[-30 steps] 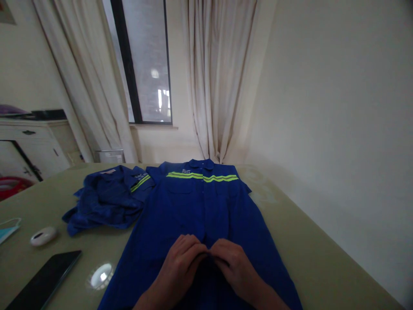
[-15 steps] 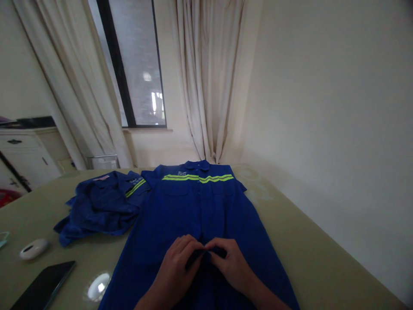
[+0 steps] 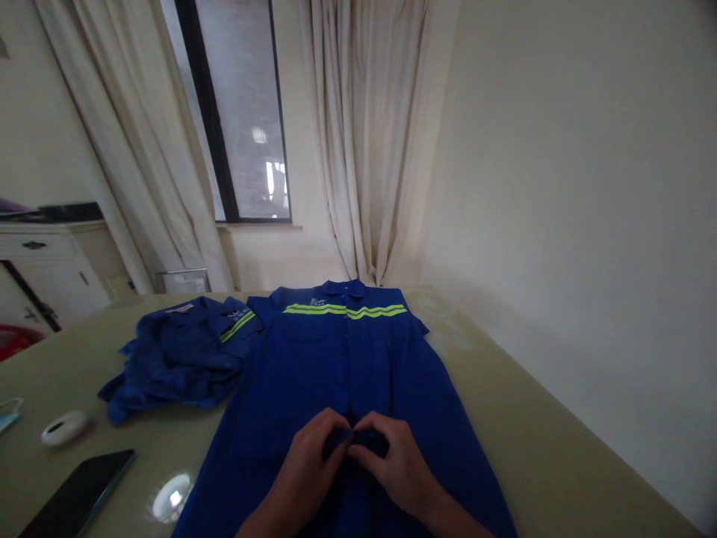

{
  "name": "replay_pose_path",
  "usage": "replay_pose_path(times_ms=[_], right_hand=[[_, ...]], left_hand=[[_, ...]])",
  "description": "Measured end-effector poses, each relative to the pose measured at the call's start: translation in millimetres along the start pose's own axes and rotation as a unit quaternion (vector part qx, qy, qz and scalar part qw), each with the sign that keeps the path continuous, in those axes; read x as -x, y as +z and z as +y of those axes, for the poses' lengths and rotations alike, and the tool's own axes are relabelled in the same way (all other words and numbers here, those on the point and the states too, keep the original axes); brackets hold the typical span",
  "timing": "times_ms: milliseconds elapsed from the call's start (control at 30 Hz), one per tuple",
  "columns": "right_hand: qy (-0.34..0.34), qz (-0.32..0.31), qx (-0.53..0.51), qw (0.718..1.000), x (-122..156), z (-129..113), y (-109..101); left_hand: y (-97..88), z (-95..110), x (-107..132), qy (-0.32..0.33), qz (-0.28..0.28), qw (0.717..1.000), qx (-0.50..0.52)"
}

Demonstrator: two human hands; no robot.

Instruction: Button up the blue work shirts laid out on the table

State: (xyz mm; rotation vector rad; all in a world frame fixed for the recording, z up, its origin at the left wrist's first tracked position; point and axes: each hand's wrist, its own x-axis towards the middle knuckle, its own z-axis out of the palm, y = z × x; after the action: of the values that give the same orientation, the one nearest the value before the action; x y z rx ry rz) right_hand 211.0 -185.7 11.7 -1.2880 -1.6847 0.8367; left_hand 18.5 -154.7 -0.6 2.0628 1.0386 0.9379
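A blue work shirt [image 3: 341,359] with two yellow-green reflective stripes lies flat, front up, on the table, collar away from me. My left hand [image 3: 311,459] and my right hand [image 3: 392,459] meet at the shirt's front placket near its lower part. Both hands are closed, fingertips pinching the fabric edges together at the centre. Whatever small part sits between the fingertips is hidden.
A second blue shirt [image 3: 179,355] lies crumpled to the left. On the greenish table [image 3: 560,456] at the left are a dark phone [image 3: 78,493], a white oval device [image 3: 64,427] and a face mask edge [image 3: 8,415]. A wall stands close on the right; curtains and window behind.
My hands stay together on the placket, fingers curling a little tighter. The view has shifted slightly; the shirts have not moved.
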Motion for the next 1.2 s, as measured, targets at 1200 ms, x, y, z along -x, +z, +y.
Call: replay_pose_path(times_ms=[1200], right_hand=[[0.038,0.002,-0.019,0.999,-5,6,-8]], left_hand=[[-12.7,-17,-8,-0.144,-0.079,0.976,0.142]])
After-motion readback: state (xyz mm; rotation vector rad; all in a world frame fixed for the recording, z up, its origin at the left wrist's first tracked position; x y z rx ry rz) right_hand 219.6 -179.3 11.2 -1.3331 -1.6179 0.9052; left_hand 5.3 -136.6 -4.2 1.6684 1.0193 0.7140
